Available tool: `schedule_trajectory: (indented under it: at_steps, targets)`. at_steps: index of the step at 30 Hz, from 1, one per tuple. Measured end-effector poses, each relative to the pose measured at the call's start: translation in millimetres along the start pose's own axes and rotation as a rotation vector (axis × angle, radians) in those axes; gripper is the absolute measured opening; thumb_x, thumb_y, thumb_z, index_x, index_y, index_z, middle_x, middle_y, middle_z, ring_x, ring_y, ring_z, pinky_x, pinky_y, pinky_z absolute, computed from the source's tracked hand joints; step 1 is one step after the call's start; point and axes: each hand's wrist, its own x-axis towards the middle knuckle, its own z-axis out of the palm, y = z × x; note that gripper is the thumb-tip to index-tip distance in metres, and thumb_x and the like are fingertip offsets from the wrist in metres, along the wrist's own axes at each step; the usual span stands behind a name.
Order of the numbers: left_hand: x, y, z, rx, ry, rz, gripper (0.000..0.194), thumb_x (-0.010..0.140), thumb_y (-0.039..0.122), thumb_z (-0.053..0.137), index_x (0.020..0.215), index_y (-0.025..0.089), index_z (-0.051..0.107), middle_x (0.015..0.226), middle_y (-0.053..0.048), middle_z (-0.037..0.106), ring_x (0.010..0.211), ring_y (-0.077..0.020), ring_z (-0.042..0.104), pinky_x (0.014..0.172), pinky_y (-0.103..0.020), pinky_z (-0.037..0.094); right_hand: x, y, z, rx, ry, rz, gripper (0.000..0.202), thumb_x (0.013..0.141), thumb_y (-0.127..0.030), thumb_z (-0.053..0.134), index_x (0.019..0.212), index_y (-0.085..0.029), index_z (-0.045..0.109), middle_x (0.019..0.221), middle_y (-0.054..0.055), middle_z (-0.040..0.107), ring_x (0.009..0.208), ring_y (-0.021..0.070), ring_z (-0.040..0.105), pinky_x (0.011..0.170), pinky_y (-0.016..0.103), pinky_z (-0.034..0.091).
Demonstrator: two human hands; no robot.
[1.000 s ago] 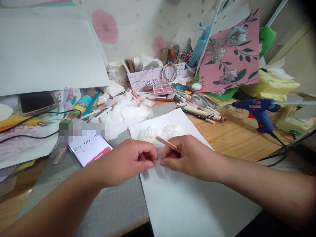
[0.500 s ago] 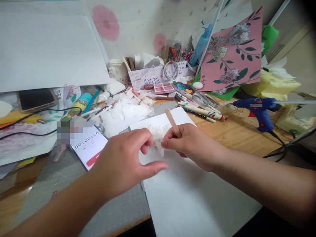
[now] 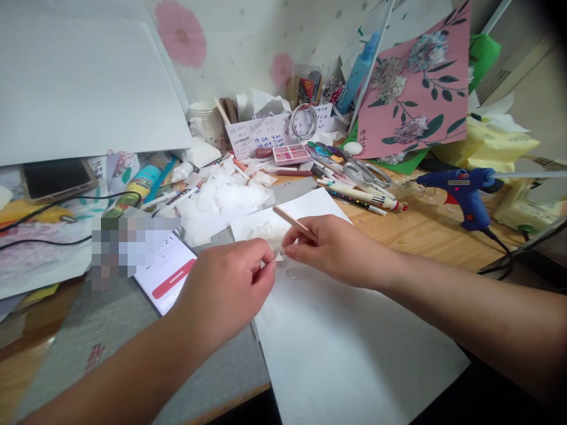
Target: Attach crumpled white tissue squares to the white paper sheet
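My left hand (image 3: 234,277) is closed in a pinch on a small white piece of thin paper (image 3: 279,257). Close beside it, my right hand (image 3: 325,248) grips a flat wooden stick (image 3: 295,224), its free end pointing up and to the left. The right fingertips are at the same paper piece; whether they grip it too, I cannot tell. Under both hands lies a large white sheet (image 3: 345,336), with a cluster of pale paper pieces (image 3: 266,229) on it, partly hidden by the fingers.
A heap of torn white paper (image 3: 225,198) lies behind the sheet. A phone (image 3: 170,274) with a lit screen rests on the grey mat (image 3: 212,372). At the right is a blue glue gun (image 3: 463,192) with its cord. Scissors (image 3: 365,174) and pens (image 3: 361,196) lie behind.
My left hand has closed from an open curve into a pinch on the paper piece. The wooden stick has tilted further left in my right hand.
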Motion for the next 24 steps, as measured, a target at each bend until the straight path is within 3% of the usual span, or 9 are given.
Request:
schedule_trajectory:
  at_steps: [3, 6, 9, 16, 20, 24]
  targets:
    - [2.2, -0.9, 0.0, -0.018, -0.082, -0.036, 0.016, 0.08, 0.026, 0.047, 0.068, 0.021, 0.056, 0.056, 0.005, 0.055, 0.05, -0.0103, 0.045, 0.05, -0.024, 0.028, 3.5, 5.9, -0.5, -0.273, -0.032, -0.094, 0.011, 0.071, -0.021, 0.063, 0.08, -0.019, 0.067, 0.064, -0.003, 0.053, 0.057, 0.0112, 0.046, 0.051, 0.022, 0.031]
    - [3.7, 0.2, 1.3, -0.018, -0.14, -0.042, 0.02, 0.08, 0.026, 0.045, 0.065, 0.021, 0.056, 0.054, 0.005, 0.053, 0.049, -0.0105, 0.044, 0.049, -0.024, 0.026, 4.7, 10.5, 3.8, -0.351, -0.008, -0.132, 0.006, 0.067, -0.016, 0.063, 0.072, -0.018, 0.067, 0.069, 0.0, 0.055, 0.061, 0.0129, 0.045, 0.054, 0.024, 0.028]
    - [4.9, 1.4, 3.3, -0.024, -0.155, -0.054, 0.017, 0.08, 0.027, 0.047, 0.067, 0.021, 0.058, 0.055, 0.005, 0.054, 0.05, -0.0111, 0.045, 0.05, -0.024, 0.027, 4.7, 14.4, 5.8, -0.385, 0.042, -0.113, 0.007, 0.069, -0.015, 0.058, 0.063, -0.018, 0.062, 0.066, 0.0, 0.056, 0.058, 0.0127, 0.044, 0.052, 0.024, 0.026]
    - [7.6, -0.4, 8.2, -0.041, -0.146, 0.013, 0.017, 0.082, 0.026, 0.046, 0.079, 0.022, 0.062, 0.075, 0.003, 0.064, 0.064, -0.0134, 0.054, 0.058, -0.025, 0.033, 4.9, 23.3, 2.4, -0.35, 0.083, -0.054, 0.009, 0.068, -0.014, 0.056, 0.061, -0.018, 0.06, 0.061, -0.001, 0.058, 0.055, 0.0121, 0.047, 0.051, 0.023, 0.029]
    - [7.2, -1.4, 8.2, -0.059, -0.152, 0.009, 0.019, 0.085, 0.028, 0.045, 0.081, 0.022, 0.063, 0.074, 0.003, 0.064, 0.064, -0.0143, 0.055, 0.059, -0.026, 0.034, 3.0, 23.0, 2.7, -0.327, 0.102, -0.111, 0.008, 0.068, -0.013, 0.058, 0.071, -0.019, 0.063, 0.063, -0.003, 0.053, 0.056, 0.0111, 0.045, 0.051, 0.022, 0.028]
    - [7.7, -2.0, 7.3, -0.076, -0.164, 0.005, 0.021, 0.086, 0.027, 0.043, 0.082, 0.022, 0.063, 0.071, 0.003, 0.063, 0.061, -0.013, 0.053, 0.057, -0.025, 0.032, 1.2, 21.6, 4.1, -0.273, 0.11, -0.239, 0.023, 0.068, -0.011, 0.06, 0.089, -0.02, 0.066, 0.068, -0.004, 0.05, 0.061, 0.0112, 0.048, 0.056, 0.021, 0.032]
